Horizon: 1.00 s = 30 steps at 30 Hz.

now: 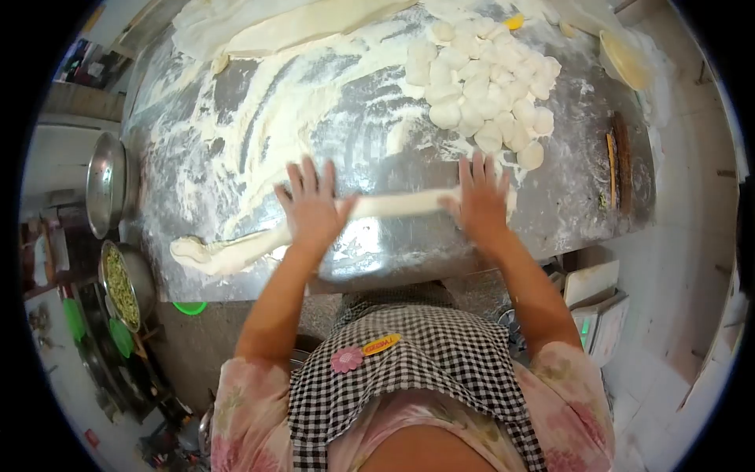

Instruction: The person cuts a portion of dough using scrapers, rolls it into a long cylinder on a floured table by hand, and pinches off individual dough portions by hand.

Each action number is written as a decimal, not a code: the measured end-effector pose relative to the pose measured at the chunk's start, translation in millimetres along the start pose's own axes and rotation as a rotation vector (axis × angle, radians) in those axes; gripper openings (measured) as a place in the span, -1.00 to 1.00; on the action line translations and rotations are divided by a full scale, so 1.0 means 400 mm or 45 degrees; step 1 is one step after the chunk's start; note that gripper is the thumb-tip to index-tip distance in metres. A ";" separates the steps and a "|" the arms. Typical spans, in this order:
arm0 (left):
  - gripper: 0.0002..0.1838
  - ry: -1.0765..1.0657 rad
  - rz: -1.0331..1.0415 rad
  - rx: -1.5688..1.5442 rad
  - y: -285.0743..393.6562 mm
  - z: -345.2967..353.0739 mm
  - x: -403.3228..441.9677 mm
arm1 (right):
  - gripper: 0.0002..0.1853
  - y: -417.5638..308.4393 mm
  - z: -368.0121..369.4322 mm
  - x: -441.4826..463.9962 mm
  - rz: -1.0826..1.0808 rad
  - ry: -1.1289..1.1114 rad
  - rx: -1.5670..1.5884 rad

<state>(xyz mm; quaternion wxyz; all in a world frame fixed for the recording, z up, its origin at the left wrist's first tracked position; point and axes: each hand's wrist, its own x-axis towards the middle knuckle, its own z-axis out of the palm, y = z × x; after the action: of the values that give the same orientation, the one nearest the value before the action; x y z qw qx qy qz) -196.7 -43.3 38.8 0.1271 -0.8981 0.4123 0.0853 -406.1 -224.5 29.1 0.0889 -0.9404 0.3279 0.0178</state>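
A long rope of pale dough [401, 204] lies across the metal table. My left hand [314, 206] rests flat on it left of its middle, fingers spread and pointing away from me. Near the rope's right end my right hand [481, 197] presses on it in the same way, fingers apart. Both hands are slightly blurred. Past my left hand, the dough's thicker end [212, 256] bends toward the table's near left edge. Beyond my right hand is a pile of flat round dough pieces [487, 86], some overlapping.
Flour is spread over the metal table [377, 263]. A large dough sheet [307, 23] lies at the far edge. A dark stick [621, 165] lies at the right. Beside the left edge stand a metal bowl [106, 185] and a bowl of chopped green filling [119, 287].
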 end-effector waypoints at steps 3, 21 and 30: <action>-0.24 0.344 -0.019 -0.011 -0.055 0.032 0.080 | -0.15 0.021 0.020 0.073 -0.013 0.115 0.026; -0.22 -0.223 0.785 -0.215 -0.099 0.009 -0.251 | -0.28 0.045 -0.003 -0.166 -0.807 -0.167 0.436; -0.20 0.216 1.219 -0.290 0.178 -0.007 -0.055 | -0.66 0.185 0.036 -0.064 -0.639 0.184 0.400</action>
<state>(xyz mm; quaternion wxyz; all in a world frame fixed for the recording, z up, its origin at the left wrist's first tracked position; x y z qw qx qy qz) -265.1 -72.8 35.9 -0.0593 -0.6201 0.7752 0.1053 -471.9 -263.1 5.6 0.2114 -0.9656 0.0894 -0.1226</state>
